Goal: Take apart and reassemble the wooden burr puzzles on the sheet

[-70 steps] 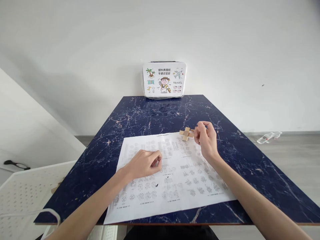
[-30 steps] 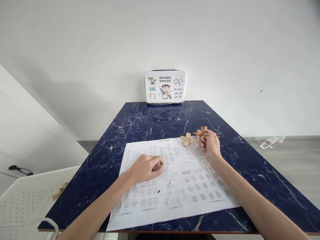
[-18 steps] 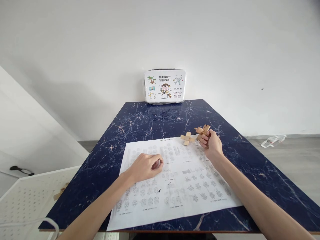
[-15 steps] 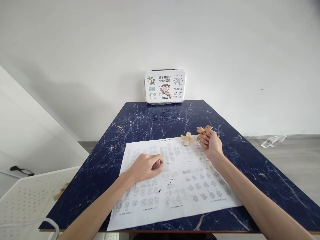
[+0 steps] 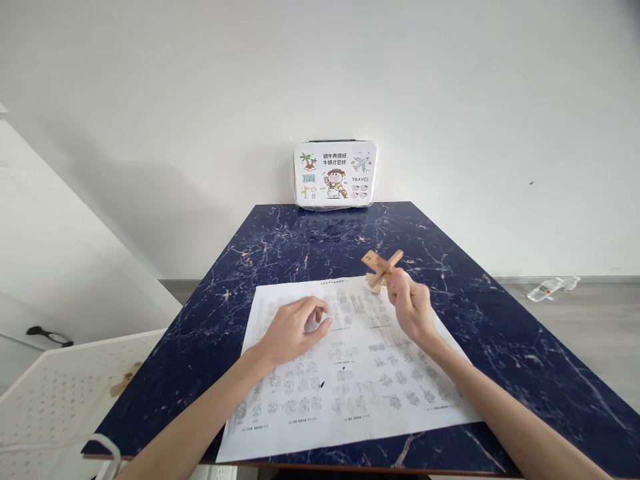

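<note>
Right hand point(image 5: 413, 307): extended forward from the forearm, wrist raised toward the far right edge of the printed white paper sheet point(image 5: 280, 441), fingers folded in. Grip is closed on a tan wooden assembly of crossed bars point(image 5: 383, 265), pinched at its near right side.

The assembly is located above the sheet's far edge, over the dark blue marbled table point(image 5: 460, 287). It presents as a tilted X: its marked flat arm points far left, with that axis running back toward the hand; the other bar's long axis runs from far right to near left. A second, pale wooden piece point(image 5: 379, 289) lies partly hidden beneath; contact cannot be determined.

Left hand point(image 5: 296, 325): lying on the sheet, palm down, fingers loosely curled, thumb apart from the index finger, nothing visible in its grasp.
</note>
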Motion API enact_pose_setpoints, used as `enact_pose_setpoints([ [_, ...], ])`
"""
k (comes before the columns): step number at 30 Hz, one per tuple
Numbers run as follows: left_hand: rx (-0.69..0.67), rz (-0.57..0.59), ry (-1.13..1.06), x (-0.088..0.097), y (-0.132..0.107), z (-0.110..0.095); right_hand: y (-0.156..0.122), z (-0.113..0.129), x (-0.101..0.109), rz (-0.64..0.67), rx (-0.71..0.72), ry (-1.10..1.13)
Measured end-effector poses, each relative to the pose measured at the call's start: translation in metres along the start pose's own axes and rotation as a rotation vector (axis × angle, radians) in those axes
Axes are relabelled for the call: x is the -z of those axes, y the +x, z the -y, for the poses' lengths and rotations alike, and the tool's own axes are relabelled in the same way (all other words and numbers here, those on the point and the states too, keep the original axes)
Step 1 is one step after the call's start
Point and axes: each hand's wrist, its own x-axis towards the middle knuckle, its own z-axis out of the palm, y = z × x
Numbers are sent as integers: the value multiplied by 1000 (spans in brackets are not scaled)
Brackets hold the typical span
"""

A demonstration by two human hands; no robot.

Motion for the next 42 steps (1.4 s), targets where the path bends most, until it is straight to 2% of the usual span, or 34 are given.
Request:
enact_pose_setpoints([
  [4,15,-99,-149,3,4,-3,-20,12,-11,284,112,-67],
  [7,4,-40,-249,4,4,-5,-31,23,-17,534,106,-10],
  [11,-24,91,-310,5,3,-9,-39,30,-21,672,28,60],
  [15,-4,93,-286,6,2,-12,-38,32,-22,754,-23,134],
  [20,19,-38,-255,7,4,-9,-34,34,-21,731,-118,277],
  [24,2,-15,-259,5,5,-9,-32,34,-23,674,-197,310],
  [36,-23,-43,-232,5,6,-6,-27,29,-25,646,-166,309],
  [42,-74,-80,-115,7,3,-5,-29,30,-24,611,-94,211],
])
